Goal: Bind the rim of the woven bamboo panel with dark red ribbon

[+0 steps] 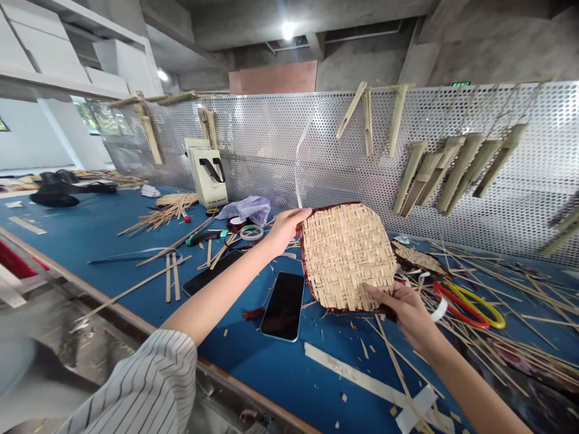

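A woven bamboo panel (348, 256) with rounded corners and a dark red edging is held up above the blue table. My left hand (287, 229) pinches its upper left corner, where a thin white strip rises behind the fingers. At the lower right corner my right hand (407, 310) grips it, thumb on the woven face and the other fingers behind. A black phone (283, 306) lies on the table just below and left of the panel. Another dark-edged woven piece (418, 258) lies behind my right hand, partly hidden.
Bamboo strips (169, 212) are scattered over the blue table (271, 380). A cutter (205, 237), tape roll (251, 232), purple plastic bag (248, 209) and box (208, 175) stand or lie left. Red and yellow rings (474, 304) lie right. Behind rises a perforated metal screen (266, 144) with hanging bamboo pieces.
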`<action>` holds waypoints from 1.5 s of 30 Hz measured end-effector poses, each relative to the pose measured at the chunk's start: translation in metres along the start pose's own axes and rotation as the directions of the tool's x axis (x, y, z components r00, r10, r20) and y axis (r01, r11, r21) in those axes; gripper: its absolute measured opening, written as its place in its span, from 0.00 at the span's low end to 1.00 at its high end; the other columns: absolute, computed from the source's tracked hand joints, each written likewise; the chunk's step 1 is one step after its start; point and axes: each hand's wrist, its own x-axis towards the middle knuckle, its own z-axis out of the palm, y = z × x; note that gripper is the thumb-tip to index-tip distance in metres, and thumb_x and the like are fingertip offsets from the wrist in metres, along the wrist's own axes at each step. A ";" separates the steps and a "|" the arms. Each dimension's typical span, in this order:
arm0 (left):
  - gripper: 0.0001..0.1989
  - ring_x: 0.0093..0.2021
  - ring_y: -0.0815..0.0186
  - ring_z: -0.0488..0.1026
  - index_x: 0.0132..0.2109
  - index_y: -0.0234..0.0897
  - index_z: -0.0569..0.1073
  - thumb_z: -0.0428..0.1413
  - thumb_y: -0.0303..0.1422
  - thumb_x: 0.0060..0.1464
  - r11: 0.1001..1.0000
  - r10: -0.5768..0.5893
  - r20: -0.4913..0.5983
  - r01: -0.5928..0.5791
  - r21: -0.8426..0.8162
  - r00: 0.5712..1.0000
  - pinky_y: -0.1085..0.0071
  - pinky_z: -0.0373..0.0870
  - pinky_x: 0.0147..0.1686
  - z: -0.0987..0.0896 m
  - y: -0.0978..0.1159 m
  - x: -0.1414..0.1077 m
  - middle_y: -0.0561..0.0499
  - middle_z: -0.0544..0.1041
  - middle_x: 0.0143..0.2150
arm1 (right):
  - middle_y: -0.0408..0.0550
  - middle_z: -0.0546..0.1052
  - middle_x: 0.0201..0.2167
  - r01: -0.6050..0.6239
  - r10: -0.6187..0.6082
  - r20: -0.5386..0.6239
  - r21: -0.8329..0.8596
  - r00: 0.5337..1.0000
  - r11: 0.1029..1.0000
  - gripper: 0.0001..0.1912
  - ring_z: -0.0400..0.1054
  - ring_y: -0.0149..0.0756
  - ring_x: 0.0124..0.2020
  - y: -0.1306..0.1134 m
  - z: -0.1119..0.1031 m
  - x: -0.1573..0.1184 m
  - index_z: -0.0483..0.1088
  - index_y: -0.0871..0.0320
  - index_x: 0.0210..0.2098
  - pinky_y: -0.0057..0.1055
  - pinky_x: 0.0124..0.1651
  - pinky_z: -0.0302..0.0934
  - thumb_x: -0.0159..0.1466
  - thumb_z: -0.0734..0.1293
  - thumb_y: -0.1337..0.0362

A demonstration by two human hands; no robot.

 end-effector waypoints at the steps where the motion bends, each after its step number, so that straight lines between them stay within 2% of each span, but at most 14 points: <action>1: 0.13 0.42 0.62 0.74 0.40 0.36 0.76 0.59 0.39 0.49 0.999 0.018 -0.016 -0.018 0.027 1.000 0.66 0.68 0.43 0.001 0.000 0.003 0.46 0.78 0.41 | 0.52 0.76 0.37 -0.002 0.002 -0.002 -0.004 1.000 1.000 0.17 0.72 0.42 0.38 0.002 0.000 0.000 0.75 0.61 0.36 0.31 0.39 0.68 0.50 0.76 0.58; 7: 0.09 0.38 0.64 0.74 0.34 0.36 0.79 0.61 0.35 0.46 0.971 0.120 -0.024 -0.113 0.211 0.992 0.67 0.66 0.43 0.008 0.009 0.006 0.48 0.79 0.35 | 0.52 0.76 0.36 0.014 -0.014 -0.001 -0.001 1.000 1.000 0.18 0.71 0.42 0.38 0.005 0.002 -0.001 0.75 0.62 0.35 0.32 0.40 0.68 0.49 0.76 0.58; 12: 0.08 0.37 0.64 0.74 0.34 0.37 0.79 0.60 0.36 0.47 0.950 0.154 -0.016 -0.143 0.276 0.988 0.67 0.67 0.41 0.012 0.012 0.005 0.48 0.80 0.34 | 0.52 0.76 0.35 -0.005 0.005 0.005 0.007 1.000 1.000 0.19 0.72 0.42 0.35 0.006 0.004 -0.002 0.75 0.61 0.35 0.31 0.35 0.68 0.49 0.76 0.56; 17: 0.10 0.36 0.63 0.75 0.34 0.36 0.79 0.60 0.38 0.47 0.960 0.090 0.055 -0.102 0.260 0.994 0.66 0.68 0.40 0.010 0.020 0.011 0.46 0.80 0.35 | 0.51 0.76 0.35 0.003 -0.003 -0.003 0.021 1.000 1.000 0.18 0.71 0.40 0.36 0.008 0.004 0.000 0.75 0.61 0.34 0.28 0.36 0.67 0.49 0.76 0.57; 22: 0.24 0.39 0.58 0.76 0.43 0.34 0.78 0.48 0.49 0.56 0.975 -0.057 0.127 0.027 0.221 0.990 0.62 0.69 0.39 0.010 0.034 0.022 0.43 0.80 0.38 | 0.51 0.76 0.36 0.011 -0.010 -0.015 0.020 1.000 1.000 0.19 0.71 0.41 0.36 0.005 0.002 -0.001 0.75 0.61 0.36 0.29 0.36 0.68 0.49 0.76 0.56; 25: 0.20 0.43 0.58 0.75 0.43 0.36 0.78 0.53 0.46 0.54 0.952 -0.070 0.137 0.025 0.305 0.988 0.63 0.67 0.44 0.012 0.041 0.030 0.44 0.80 0.40 | 0.51 0.76 0.37 0.013 -0.013 -0.010 0.010 1.000 1.000 0.19 0.70 0.41 0.38 0.003 0.001 -0.002 0.74 0.60 0.37 0.28 0.34 0.67 0.50 0.76 0.57; 29: 0.11 0.49 0.59 0.72 0.35 0.37 0.80 0.59 0.40 0.49 0.926 -0.041 0.158 -0.022 0.376 0.987 0.65 0.64 0.51 0.015 0.048 0.039 0.45 0.79 0.45 | 0.51 0.76 0.38 -0.001 0.001 -0.007 -0.007 1.000 1.000 0.18 0.71 0.40 0.37 0.003 0.001 -0.003 0.74 0.60 0.36 0.27 0.33 0.67 0.50 0.76 0.57; 33: 0.14 0.40 0.60 0.76 0.39 0.36 0.79 0.60 0.40 0.49 0.926 -0.137 0.299 0.015 0.377 0.944 0.62 0.68 0.46 0.021 0.056 0.041 0.44 0.80 0.39 | 0.51 0.76 0.36 -0.013 0.013 0.006 -0.017 1.000 1.000 0.18 0.71 0.41 0.36 0.002 0.004 -0.005 0.74 0.59 0.36 0.28 0.32 0.67 0.50 0.76 0.56; 36: 0.14 0.37 0.61 0.77 0.37 0.35 0.79 0.59 0.42 0.50 0.895 -0.197 0.367 0.014 0.446 0.909 0.63 0.69 0.44 0.028 0.063 0.042 0.44 0.80 0.37 | 0.51 0.76 0.35 -0.021 0.021 0.017 -0.026 1.000 0.999 0.18 0.71 0.40 0.34 0.002 0.004 -0.006 0.74 0.59 0.35 0.28 0.30 0.67 0.49 0.76 0.55; 41: 0.09 0.32 0.65 0.76 0.32 0.36 0.80 0.61 0.37 0.47 0.845 -0.142 0.406 -0.102 0.525 0.903 0.67 0.69 0.38 0.038 0.068 0.046 0.46 0.81 0.31 | 0.53 0.76 0.33 -0.018 0.019 0.034 -0.031 0.999 0.999 0.20 0.71 0.40 0.32 0.005 0.002 -0.004 0.75 0.60 0.36 0.31 0.32 0.68 0.48 0.76 0.55; 45: 0.07 0.29 0.66 0.75 0.33 0.35 0.80 0.61 0.33 0.46 0.824 -0.101 0.382 -0.138 0.550 0.918 0.67 0.69 0.36 0.040 0.066 0.047 0.46 0.80 0.30 | 0.53 0.76 0.33 -0.010 0.011 0.029 -0.036 1.000 0.999 0.21 0.71 0.42 0.32 0.005 0.004 -0.005 0.75 0.60 0.37 0.30 0.29 0.68 0.48 0.76 0.54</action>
